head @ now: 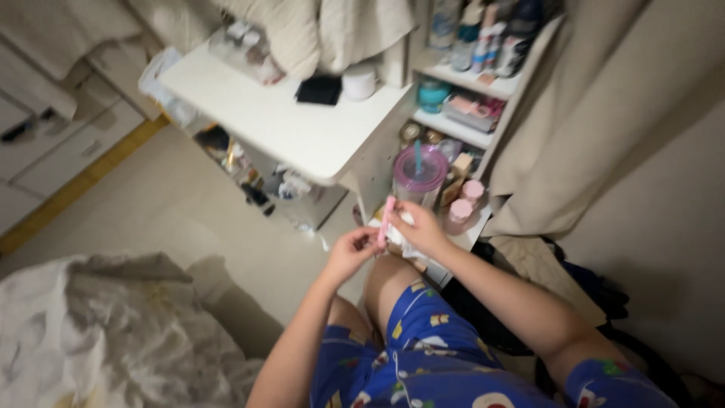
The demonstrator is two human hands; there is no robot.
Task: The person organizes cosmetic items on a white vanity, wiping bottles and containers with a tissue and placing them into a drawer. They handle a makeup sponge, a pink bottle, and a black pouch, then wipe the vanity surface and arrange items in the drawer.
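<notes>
Seated person, both hands raised over the knee w/ a slim pink stick-like item (386,219) between them, held near upright just in front of a clear tumbler (419,177) w/ purple lid and straw. Left hand (351,253) has fingers pinched together on the item's lower end; right hand (423,230) is curled shut round its upper part and also seems to bunch some white tissue or wrapper (404,243), though blur makes that hard to tell. Looks like the two-handed working stage: one hand steadying, the other pulling or twisting. Any next move prob needs a firm pinch and care not to knock the tumbler or the small pink jars (466,201) beside it. Both forearms angle inward, elbows wide, wrists slightly bent, above blue patterned shorts (423,355)
</notes>
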